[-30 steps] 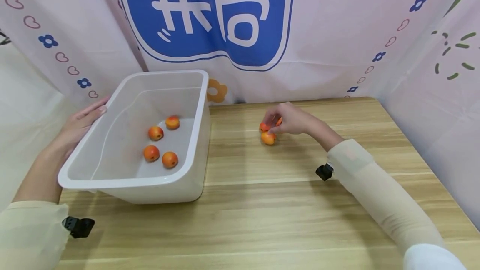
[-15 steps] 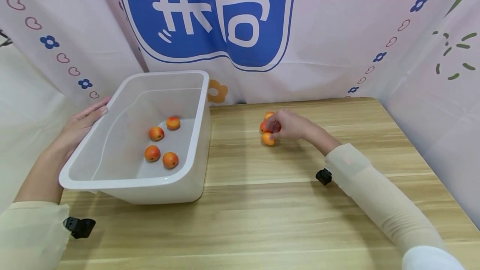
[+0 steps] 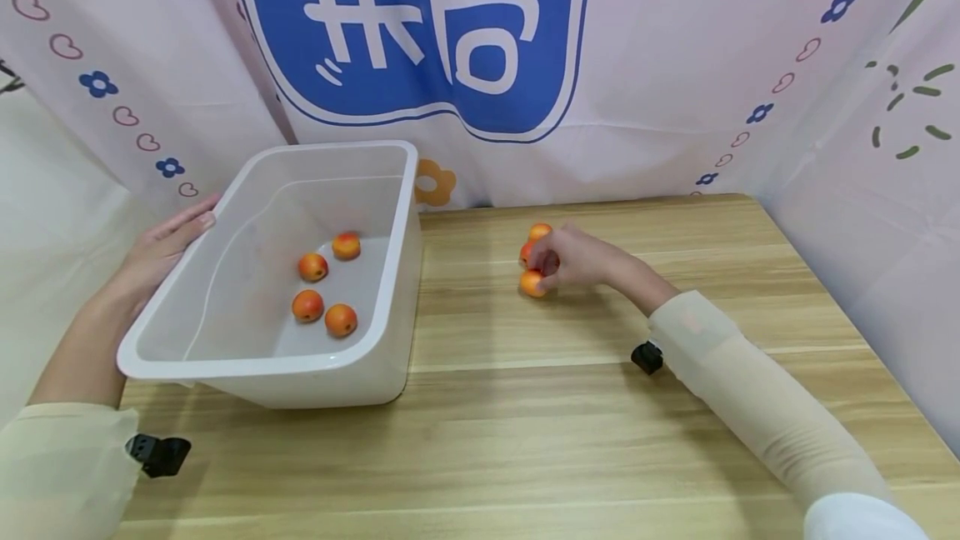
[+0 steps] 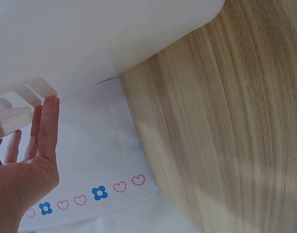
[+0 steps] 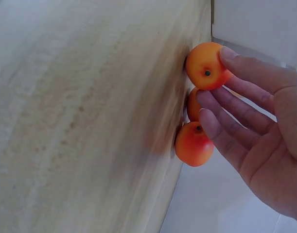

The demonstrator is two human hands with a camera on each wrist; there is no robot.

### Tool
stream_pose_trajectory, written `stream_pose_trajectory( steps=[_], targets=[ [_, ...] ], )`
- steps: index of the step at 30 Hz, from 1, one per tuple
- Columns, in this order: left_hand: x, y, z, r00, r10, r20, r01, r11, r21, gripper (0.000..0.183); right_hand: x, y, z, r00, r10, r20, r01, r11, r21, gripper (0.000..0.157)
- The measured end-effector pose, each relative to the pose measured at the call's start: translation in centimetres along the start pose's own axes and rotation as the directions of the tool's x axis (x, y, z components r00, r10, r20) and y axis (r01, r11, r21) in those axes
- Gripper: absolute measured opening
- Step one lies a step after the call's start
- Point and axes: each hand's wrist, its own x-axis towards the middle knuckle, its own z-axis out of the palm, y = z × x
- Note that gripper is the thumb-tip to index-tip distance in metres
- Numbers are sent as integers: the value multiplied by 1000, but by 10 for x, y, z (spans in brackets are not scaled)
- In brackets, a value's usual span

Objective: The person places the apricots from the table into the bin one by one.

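Note:
My left hand (image 3: pixel 161 252) holds the left rim of a white plastic bin (image 3: pixel 397 273). In the left wrist view its fingers (image 4: pixel 48 128) reach up under the lip. Inside the bin lie several small orange-red fruits (image 3: pixel 341 320), apart from one another. To the bin's right, my right hand (image 3: pixel 577 257) pinches the nearest of three similar fruits (image 3: pixel 531 283) between thumb and fingers. The right wrist view has the thumb on this fruit (image 5: pixel 204 65). Behind it are a redder fruit (image 3: pixel 527 253), partly covered by the fingers, and a yellower-topped one (image 3: pixel 539 232).
A wooden table (image 3: pixel 525 440) carries everything. White cloth (image 3: pixel 637 107) with a blue sign, hearts and flowers hangs along the back and sides. Small black devices (image 3: pixel 647 357) sit at both wrists.
The right hand has drawn slightly back toward me, the nearest fruit shifting with it. The rearmost fruit has come into view. One fruit in the bin has rolled a little right.

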Motion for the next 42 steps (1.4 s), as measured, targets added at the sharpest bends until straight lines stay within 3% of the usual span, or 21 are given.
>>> stream_pose_trajectory(
  steps=[15, 25, 32, 42],
  targets=[
    [-1, 1, 1, 1000, -16, -11, 16, 1000, 24, 54, 1, -3, 3, 999, 3, 43, -4, 1000, 4, 26],
    [-3, 2, 3, 1000, -27, -9, 27, 999, -20, 53, 2, -4, -2, 999, -38, -2, 38, 996, 75, 29],
    [-4, 1, 2, 1000, -16, 4, 16, 999, -52, 41, 3, -6, -8, 999, -16, -48, 21, 993, 112, 39],
    [-2, 0, 1, 1000, 9, 7, -9, 999, -44, 32, 4, -9, -10, 997, 11, -76, 1, 988, 155, 39]
  ],
)
